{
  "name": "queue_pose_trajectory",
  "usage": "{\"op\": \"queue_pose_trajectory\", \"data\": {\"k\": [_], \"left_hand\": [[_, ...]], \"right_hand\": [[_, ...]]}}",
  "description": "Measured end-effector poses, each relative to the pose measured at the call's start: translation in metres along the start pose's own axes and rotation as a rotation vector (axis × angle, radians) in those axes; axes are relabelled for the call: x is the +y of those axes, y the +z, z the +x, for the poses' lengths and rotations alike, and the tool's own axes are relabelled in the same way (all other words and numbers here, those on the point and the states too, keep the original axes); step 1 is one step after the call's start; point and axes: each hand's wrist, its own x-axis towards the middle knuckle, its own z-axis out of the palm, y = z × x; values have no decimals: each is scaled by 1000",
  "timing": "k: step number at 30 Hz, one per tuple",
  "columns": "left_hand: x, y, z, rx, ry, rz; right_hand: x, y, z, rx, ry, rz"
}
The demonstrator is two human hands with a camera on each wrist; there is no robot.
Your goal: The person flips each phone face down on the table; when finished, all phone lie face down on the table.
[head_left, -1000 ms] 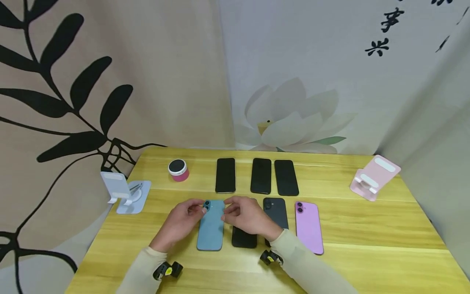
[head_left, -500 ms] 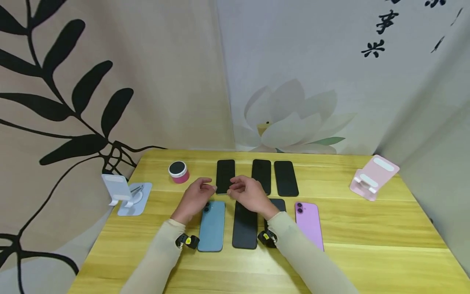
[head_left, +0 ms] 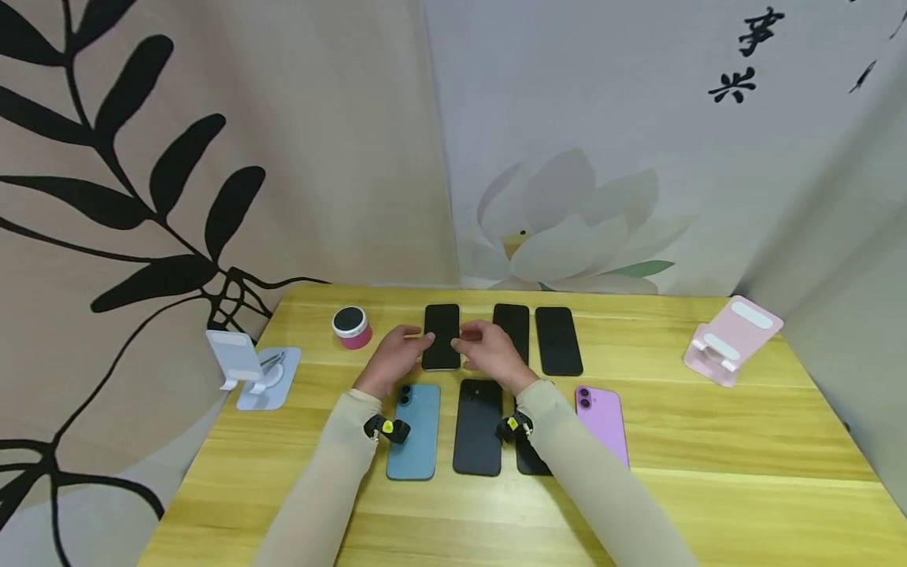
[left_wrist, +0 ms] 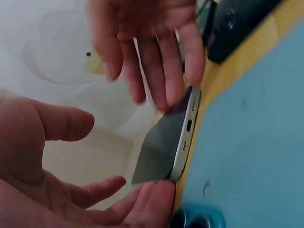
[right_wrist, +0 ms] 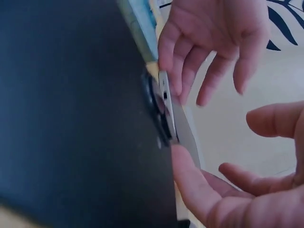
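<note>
A phone with a dark screen [head_left: 442,335] lies face up at the back left of the table, between both hands. My left hand [head_left: 392,361] is at its left edge, fingers loosely bent and thumb apart from them. On the other side, my right hand [head_left: 494,356] has its fingers beside the right edge, thumb raised. In the left wrist view the phone's pale bottom edge with its charging port [left_wrist: 189,126] shows, and left fingertips [left_wrist: 159,194] touch or nearly touch its corner. Neither hand grips it. A blue phone [head_left: 418,441] and a black phone [head_left: 478,433] lie camera side up in front.
Two more dark phones, a middle one [head_left: 512,316] and a right one [head_left: 559,340], lie in the back row. The right forearm partly covers another dark phone [head_left: 531,463] and a purple phone [head_left: 602,417]. A pink jar [head_left: 353,331], blue-grey stand [head_left: 269,378] and pink stand [head_left: 730,342] stand around.
Both hands have left the blue phone's top end and moved away from the body to the sides of the back left phone. The phones appear to lie where they were.
</note>
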Motion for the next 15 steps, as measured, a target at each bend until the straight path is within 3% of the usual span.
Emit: {"op": "queue_pose_trajectory", "data": {"k": [5, 10, 15], "left_hand": [[6, 0, 4, -7, -36, -35], [8, -3, 10, -55, -70, -163], [4, -5, 14, -46, -87, -246]], "right_hand": [[-4, 1, 4, -47, 35, 90], [-4, -3, 6, -36, 49, 125], [-2, -4, 10, -53, 60, 166]]}}
